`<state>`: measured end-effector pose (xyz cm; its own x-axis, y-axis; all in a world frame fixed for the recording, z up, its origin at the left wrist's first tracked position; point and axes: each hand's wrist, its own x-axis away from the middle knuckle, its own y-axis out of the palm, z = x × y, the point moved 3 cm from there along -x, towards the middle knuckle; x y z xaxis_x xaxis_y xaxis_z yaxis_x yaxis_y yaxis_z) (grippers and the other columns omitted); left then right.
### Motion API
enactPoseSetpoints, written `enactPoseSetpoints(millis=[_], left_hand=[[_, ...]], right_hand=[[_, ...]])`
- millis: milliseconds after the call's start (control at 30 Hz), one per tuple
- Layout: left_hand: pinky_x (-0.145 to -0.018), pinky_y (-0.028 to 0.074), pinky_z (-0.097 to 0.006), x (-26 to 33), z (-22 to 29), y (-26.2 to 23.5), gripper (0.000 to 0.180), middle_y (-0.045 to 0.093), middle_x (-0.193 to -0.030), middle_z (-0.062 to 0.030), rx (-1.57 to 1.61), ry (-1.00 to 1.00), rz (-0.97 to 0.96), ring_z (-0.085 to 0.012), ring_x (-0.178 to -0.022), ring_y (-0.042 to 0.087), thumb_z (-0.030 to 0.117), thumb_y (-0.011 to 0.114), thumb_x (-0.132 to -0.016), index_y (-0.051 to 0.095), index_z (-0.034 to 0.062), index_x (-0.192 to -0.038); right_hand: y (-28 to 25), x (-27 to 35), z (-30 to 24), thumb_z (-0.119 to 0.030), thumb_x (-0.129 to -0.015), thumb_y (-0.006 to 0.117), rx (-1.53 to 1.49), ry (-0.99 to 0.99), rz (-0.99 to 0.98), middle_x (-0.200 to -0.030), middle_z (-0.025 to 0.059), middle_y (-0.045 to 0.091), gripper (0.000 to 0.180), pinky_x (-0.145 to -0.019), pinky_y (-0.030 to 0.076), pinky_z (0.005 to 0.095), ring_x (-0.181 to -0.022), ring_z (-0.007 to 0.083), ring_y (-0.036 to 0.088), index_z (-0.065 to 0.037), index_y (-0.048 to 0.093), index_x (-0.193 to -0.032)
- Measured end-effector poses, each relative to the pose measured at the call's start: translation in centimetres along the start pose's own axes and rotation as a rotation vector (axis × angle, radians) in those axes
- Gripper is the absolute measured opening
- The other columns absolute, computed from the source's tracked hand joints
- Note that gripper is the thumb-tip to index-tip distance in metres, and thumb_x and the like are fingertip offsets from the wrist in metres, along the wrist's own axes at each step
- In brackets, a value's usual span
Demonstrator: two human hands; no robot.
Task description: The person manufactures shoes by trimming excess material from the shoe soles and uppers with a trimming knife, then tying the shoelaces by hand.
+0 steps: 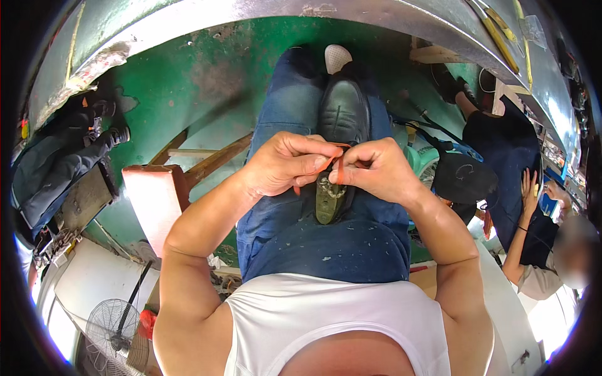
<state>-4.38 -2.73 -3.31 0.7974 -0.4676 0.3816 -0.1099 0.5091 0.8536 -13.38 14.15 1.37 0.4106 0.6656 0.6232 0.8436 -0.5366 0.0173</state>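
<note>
A black leather shoe [345,113] rests along my lap, toe pointing away from me. The worn green shoe last [329,203] sticks out of its near end. Above the shoe's opening, a thin orange strip [339,169] runs between my two hands. My left hand [291,163] pinches it between thumb and fingers, with a loose end hanging below. Closed in a pinch on the same strip is my right hand [379,166], very near the left one. The hands hide part of the shoe's heel area.
A metal bench [401,25] curves across the far side, with yellow-handled tools [500,44] at right. To my left stands a wooden stool with a pinkish top [155,200]. A fan [113,329] is lower left. Other people sit at far left and at right, near a black stool seat [465,178].
</note>
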Motion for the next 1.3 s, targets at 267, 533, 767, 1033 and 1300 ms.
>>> enactPoseSetpoints(millis=[267, 533, 767, 1033, 1300], left_hand=[[-0.076, 0.050, -0.031, -0.1, 3.0, 2.7, 0.014, 0.062, -0.104, -0.0124, -1.210, 0.520, 0.102, -0.0211, -0.088, 0.062, -0.002, 0.069, -0.086, 0.072, 0.0014, -0.099], [-0.096, 0.045, -0.038, 4.8, 4.5, -0.9, 0.025, 0.058, -0.122, -0.0113, -1.262, 0.105, -0.047, -0.0288, -0.116, 0.057, 0.004, 0.070, -0.085, 0.068, 0.0049, -0.110], [-0.096, 0.051, -0.043, 3.0, 16.0, -14.3, 0.047, 0.061, -0.128, -0.0159, -0.208, 0.490, 0.663, -0.0275, -0.116, 0.060, 0.030, 0.055, -0.101, 0.048, -0.0004, -0.136], [-0.096, 0.052, -0.047, -1.5, 29.3, -14.4, 0.033, 0.065, -0.124, -0.0122, 0.094, 0.951, 0.195, -0.0266, -0.113, 0.062, 0.024, 0.060, -0.096, 0.061, 0.0070, -0.124], [-0.096, 0.052, -0.046, -9.1, 30.4, -11.3, 0.034, 0.065, -0.125, -0.0123, 0.048, 0.919, 0.053, -0.0270, -0.113, 0.062, 0.023, 0.060, -0.097, 0.060, 0.0064, -0.126]], right_hand=[[0.1, -0.5, 0.5, -0.015, -0.085, 0.077, 0.038, 0.019, -0.018, -0.078, 0.0032, 0.071, 0.015, -0.063, 0.048, 0.0265, -0.073, 0.0067, 0.061, 0.000, 0.073, -0.087], [-0.7, 2.6, 2.0, -0.006, -0.081, 0.068, 0.948, -0.509, 0.359, -0.109, 0.0148, 0.060, 0.009, -0.086, 0.048, 0.0450, -0.103, 0.0369, 0.058, 0.002, 0.064, -0.083], [7.0, 3.2, 2.9, -0.038, -0.069, 0.089, 0.651, -0.280, 0.340, -0.153, 0.0367, -0.001, 0.129, -0.118, 0.012, 0.0632, -0.142, 0.0601, 0.002, 0.011, 0.001, -0.149], [-1.4, 6.1, 2.4, -0.008, -0.066, 0.067, -0.333, -0.430, -0.044, -0.154, 0.0129, 0.031, 0.103, -0.116, 0.024, 0.0385, -0.138, 0.0275, 0.034, -0.005, 0.019, -0.157], [-14.1, 11.2, -10.0, -0.028, -0.074, 0.075, -0.309, -0.490, 0.748, -0.141, 0.0235, 0.050, 0.086, -0.113, 0.037, 0.0380, -0.129, 0.0302, 0.052, 0.005, 0.040, -0.146]])
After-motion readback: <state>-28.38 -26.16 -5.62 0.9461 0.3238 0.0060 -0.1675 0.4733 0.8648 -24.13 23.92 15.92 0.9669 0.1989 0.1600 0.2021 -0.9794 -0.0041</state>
